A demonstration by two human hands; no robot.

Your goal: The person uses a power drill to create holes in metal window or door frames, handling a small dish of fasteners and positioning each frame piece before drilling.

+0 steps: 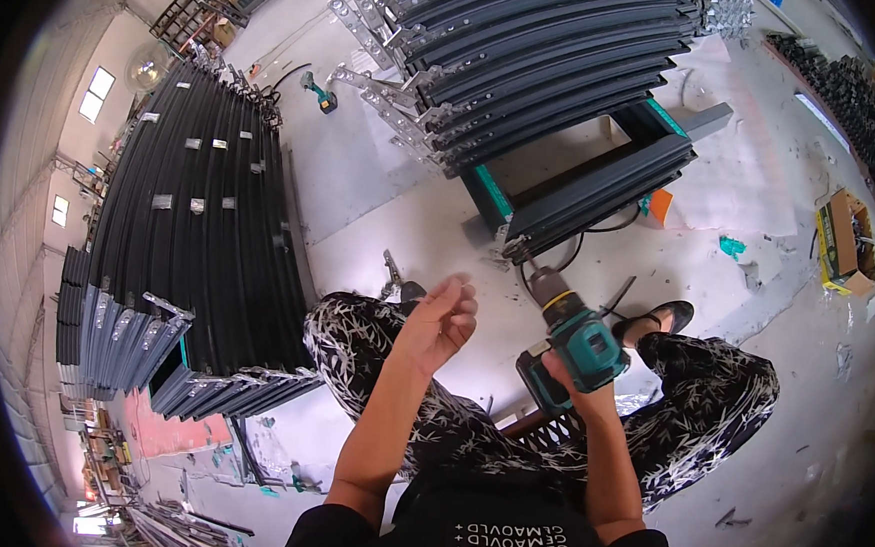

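My right hand [559, 369] is wrapped round the grip of a teal and black cordless drill [585, 349]. Its bit points away from me, close to a small metal bracket [515, 246] at the near left corner of a dark metal frame [603, 195]; whether it touches cannot be seen. My left hand [442, 319] is raised to the left of the drill, fingers curled together and slightly blurred. Anything pinched in them is too small to make out. Behind the near frame lies a pile of similar dark frames [559, 80], with metal hinge arms sticking out on the left.
Tall stacks of dark profiles [190, 218] stand at the left. A second teal power tool [318, 94] lies on the floor beyond. At the right is an open cardboard box [848, 244]. A black cable [616, 224] and an orange piece [660, 207] lie by the frame.
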